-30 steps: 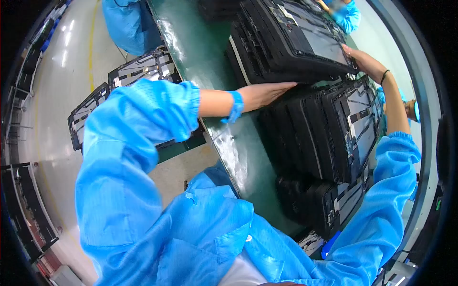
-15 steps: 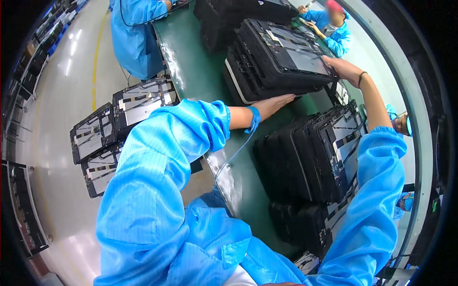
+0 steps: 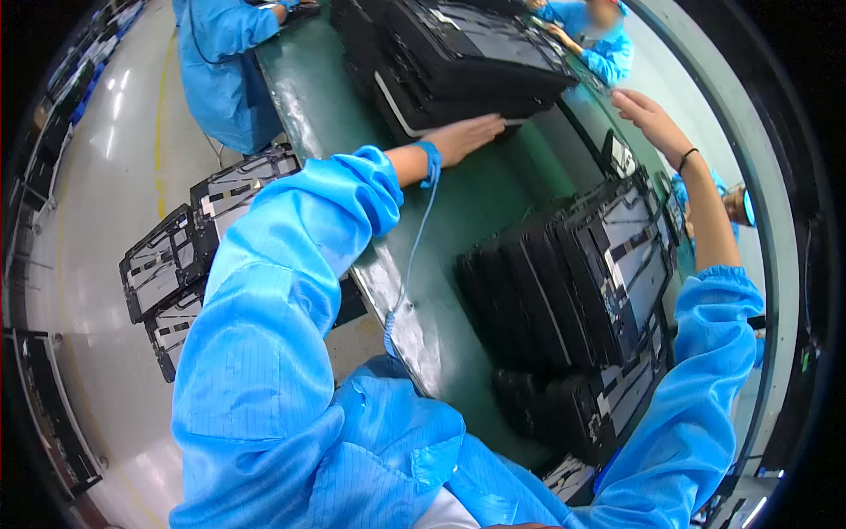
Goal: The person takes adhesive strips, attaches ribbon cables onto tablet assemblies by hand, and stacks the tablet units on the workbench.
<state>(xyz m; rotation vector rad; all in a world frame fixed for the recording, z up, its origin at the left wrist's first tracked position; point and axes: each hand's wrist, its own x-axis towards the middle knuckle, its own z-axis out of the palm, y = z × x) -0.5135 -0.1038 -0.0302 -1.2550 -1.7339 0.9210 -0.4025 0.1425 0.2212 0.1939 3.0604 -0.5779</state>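
Note:
A tall stack of black flat device panels (image 3: 476, 70) with grey plates on top stands at the far part of the green bench. My left hand (image 3: 467, 138) has its fingers stretched out along the near lower edge of this stack; whether it touches is hard to tell. To the right of the stack, my right hand (image 3: 650, 119) is in the air, fingers extended and holding nothing. A blue wrist strap (image 3: 431, 164) with a coiled cord circles my left wrist. Nearer to me, a second stack of similar panels (image 3: 573, 273) leans, with cables and grey plates showing.
The green bench (image 3: 423, 256) runs away from me, with a metal edge on its left. More panels (image 3: 167, 260) lie left of the bench. One co-worker in blue (image 3: 220, 79) stands at upper left, another (image 3: 604, 53) sits across the bench. A curved-looking rail (image 3: 753, 176) borders the right.
My right hand has come off the far stack's top corner and moved clear to the right. The far stack now appears higher and farther left, and the whole view has shifted.

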